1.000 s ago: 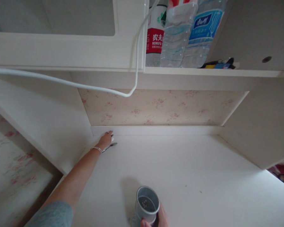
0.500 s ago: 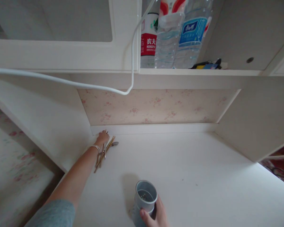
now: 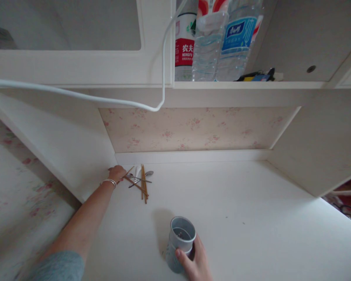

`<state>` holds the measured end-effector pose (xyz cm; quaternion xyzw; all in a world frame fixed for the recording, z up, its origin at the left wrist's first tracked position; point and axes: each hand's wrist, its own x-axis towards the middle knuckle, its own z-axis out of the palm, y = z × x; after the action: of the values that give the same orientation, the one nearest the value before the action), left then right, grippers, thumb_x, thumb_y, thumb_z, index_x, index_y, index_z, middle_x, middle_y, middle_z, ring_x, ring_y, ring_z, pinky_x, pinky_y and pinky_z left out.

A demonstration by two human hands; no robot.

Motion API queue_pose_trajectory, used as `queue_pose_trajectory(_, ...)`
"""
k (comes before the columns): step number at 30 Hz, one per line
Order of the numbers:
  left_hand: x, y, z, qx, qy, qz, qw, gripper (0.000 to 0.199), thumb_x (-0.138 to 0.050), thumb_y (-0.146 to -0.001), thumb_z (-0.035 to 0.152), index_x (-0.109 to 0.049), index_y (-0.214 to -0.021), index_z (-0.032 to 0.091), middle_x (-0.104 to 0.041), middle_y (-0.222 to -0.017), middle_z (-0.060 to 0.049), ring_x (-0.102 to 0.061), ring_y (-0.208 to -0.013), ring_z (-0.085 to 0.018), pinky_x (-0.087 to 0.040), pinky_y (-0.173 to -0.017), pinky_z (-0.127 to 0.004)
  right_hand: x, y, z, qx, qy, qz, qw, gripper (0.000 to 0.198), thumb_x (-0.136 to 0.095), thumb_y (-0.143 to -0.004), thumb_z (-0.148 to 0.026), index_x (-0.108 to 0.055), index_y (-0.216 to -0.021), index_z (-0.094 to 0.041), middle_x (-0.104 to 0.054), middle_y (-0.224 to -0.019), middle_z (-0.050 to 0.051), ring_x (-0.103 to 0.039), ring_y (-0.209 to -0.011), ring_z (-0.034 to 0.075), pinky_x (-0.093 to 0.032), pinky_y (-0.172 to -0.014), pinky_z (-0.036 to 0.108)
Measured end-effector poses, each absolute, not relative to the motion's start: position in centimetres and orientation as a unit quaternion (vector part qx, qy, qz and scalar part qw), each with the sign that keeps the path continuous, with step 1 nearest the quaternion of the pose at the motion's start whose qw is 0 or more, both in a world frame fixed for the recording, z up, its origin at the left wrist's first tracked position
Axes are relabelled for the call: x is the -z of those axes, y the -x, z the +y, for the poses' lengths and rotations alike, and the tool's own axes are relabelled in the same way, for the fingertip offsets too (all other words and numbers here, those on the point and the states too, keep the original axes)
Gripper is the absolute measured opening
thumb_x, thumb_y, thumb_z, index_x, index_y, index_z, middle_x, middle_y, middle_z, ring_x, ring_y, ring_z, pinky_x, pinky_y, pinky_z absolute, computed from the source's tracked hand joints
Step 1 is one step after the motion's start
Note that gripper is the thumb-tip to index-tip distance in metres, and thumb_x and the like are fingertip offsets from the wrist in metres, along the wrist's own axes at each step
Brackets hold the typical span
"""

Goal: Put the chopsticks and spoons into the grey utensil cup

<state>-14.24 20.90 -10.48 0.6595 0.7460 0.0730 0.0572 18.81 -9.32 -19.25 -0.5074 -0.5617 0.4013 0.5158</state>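
Observation:
My left hand (image 3: 117, 174) is at the back left corner of the white tabletop, fingers curled. Thin sticks show at its edge, but what lies inside the fingers is hidden. Right beside it lies a loose pile of wooden chopsticks (image 3: 144, 187), some crossing each other. Among them are a metal spoon (image 3: 149, 173) and a small white utensil (image 3: 137, 171), its kind unclear. My right hand (image 3: 194, 259) is wrapped around the right side of a grey utensil holder (image 3: 175, 249). This cup stands upright, with small holes visible in its bottom and no utensils in it.
Above hangs a white cabinet (image 3: 76, 68) with plastic water bottles (image 3: 209, 50) on its open shelf. A white cable (image 3: 119, 103) droops in front of it. White side panels (image 3: 304, 144) flank the tabletop (image 3: 251, 195), and flowered wallpaper (image 3: 193, 128) lines the back.
My left hand has shifted left, off the pile. The chopsticks and spoon now lie more spread out and farther right. My right hand still grips the holder.

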Motion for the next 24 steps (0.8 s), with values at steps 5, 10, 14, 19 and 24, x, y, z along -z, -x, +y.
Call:
queue_pose_trajectory(5, 10.6, 12.9, 20.0, -0.014, -0.628, 0.776, 0.047, 0.047, -0.055, -0.086, 0.045, -0.058, -0.114, 0.008, -0.058, -0.118, -0.02, -0.061, -0.102, -0.03, -0.051, -0.082, -0.046, 19.3, -18.8, -9.5, -0.408, 0.52, -0.554, 0.506, 0.054, -0.064, -0.079, -0.052, -0.056, -0.12, -0.018, -0.065, -0.117, 0.014, -0.06, -0.107, 0.032, -0.048, -0.091, 0.041)
queue_pose_trajectory(10, 12.7, 9.1, 17.0, -0.006, -0.691, 0.722, 0.035, 0.045, -0.043, -0.087, 0.05, -0.067, -0.1, 0.014, -0.065, -0.108, -0.018, -0.06, -0.106, -0.032, -0.047, -0.087, -0.043, 19.4, -18.9, -9.5, -0.425, 0.506, -0.556, 0.503, 0.053, -0.063, -0.08, -0.052, -0.055, -0.121, -0.018, -0.064, -0.118, 0.014, -0.061, -0.105, 0.032, -0.048, -0.09, 0.041)
queue_pose_trajectory(14, 14.9, 5.9, 15.1, -0.019, -0.731, 0.681, 0.042, 0.043, -0.041, -0.088, 0.049, -0.065, -0.105, 0.017, -0.066, -0.109, -0.013, -0.06, -0.105, -0.025, -0.047, -0.088, -0.034, 19.3, -18.9, -9.7, -0.433, 0.509, -0.554, 0.496, 0.052, -0.063, -0.081, -0.05, -0.056, -0.121, -0.018, -0.064, -0.118, 0.014, -0.06, -0.106, 0.032, -0.048, -0.091, 0.042)
queue_pose_trajectory(19, 15.6, 5.2, 15.3, -0.043, -0.743, 0.666, 0.049, 0.037, -0.043, -0.085, 0.021, -0.059, -0.118, 0.014, -0.06, -0.12, -0.016, -0.055, -0.112, -0.026, -0.045, -0.093, -0.037, 19.5, -18.9, -10.0, -0.428, 0.51, -0.545, 0.509, 0.055, -0.063, -0.08, -0.053, -0.057, -0.12, -0.016, -0.065, -0.116, 0.015, -0.06, -0.106, 0.033, -0.048, -0.091, 0.043)
queue_pose_trajectory(24, 15.5, 6.2, 16.1, -0.055, -0.753, 0.649, 0.097, 0.039, -0.045, -0.079, 0.01, -0.066, -0.111, 0.02, -0.058, -0.128, -0.011, -0.057, -0.111, -0.023, -0.043, -0.098, -0.038, 19.2, -19.0, -9.8, -0.427, 0.508, -0.543, 0.514, 0.054, -0.063, -0.08, -0.053, -0.059, -0.118, -0.015, -0.066, -0.115, 0.016, -0.061, -0.103, 0.033, -0.049, -0.089, 0.044)
